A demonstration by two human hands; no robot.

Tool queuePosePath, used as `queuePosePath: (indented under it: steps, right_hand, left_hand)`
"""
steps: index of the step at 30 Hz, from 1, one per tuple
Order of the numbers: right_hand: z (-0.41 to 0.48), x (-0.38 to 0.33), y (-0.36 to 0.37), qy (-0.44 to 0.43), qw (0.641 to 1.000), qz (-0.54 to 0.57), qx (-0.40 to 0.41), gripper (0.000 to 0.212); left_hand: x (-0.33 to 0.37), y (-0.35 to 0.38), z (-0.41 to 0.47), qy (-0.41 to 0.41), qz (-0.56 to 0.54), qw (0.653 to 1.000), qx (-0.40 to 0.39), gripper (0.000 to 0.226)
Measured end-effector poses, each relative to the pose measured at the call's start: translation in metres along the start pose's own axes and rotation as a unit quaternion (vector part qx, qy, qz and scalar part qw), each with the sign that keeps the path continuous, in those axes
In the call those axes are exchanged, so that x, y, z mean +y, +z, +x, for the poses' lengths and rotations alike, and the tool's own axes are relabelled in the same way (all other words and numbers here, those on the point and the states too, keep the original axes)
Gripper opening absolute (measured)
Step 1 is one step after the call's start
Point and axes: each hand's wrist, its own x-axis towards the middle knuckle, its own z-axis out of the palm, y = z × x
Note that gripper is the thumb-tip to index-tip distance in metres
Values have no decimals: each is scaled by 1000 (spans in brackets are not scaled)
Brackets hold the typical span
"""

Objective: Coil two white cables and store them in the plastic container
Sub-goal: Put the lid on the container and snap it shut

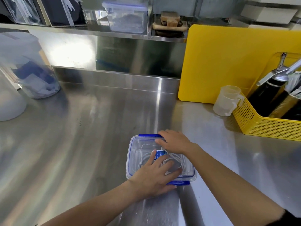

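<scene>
A clear plastic container (pixel 134 154) with a transparent lid and blue clips stands on the steel counter, near its front. Coiled white cables (pixel 145 156) show through the lid, under a blue label. My left hand (pixel 154 176) lies flat on the lid's near side, fingers spread, thumb by the front blue clip (pixel 180 183). My right hand (pixel 174 141) presses on the far right corner, fingers on the back blue clip (pixel 148 135). Both hands hide part of the lid.
A yellow cutting board (pixel 219 62) leans against the back wall at the right. A yellow mesh basket (pixel 260 126) holds dark bottles, with a small clear measuring cup (pixel 226 100) beside it. Large translucent tubs (pixel 32 69) stand at the left. A shelf above carries another lidded box (pixel 127 17).
</scene>
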Motion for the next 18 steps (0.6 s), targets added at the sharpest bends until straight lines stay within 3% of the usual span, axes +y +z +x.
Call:
queuePosePath:
  steps: [11, 18]
  right_hand:
    - [-1, -7, 12, 29, 995, 40, 84, 34]
    - [-2, -7, 13, 35, 985, 109, 128, 29]
  left_hand:
    - [0, 15, 2, 21, 4, 999, 44, 50]
    - [1, 13, 2, 14, 23, 999, 28, 49]
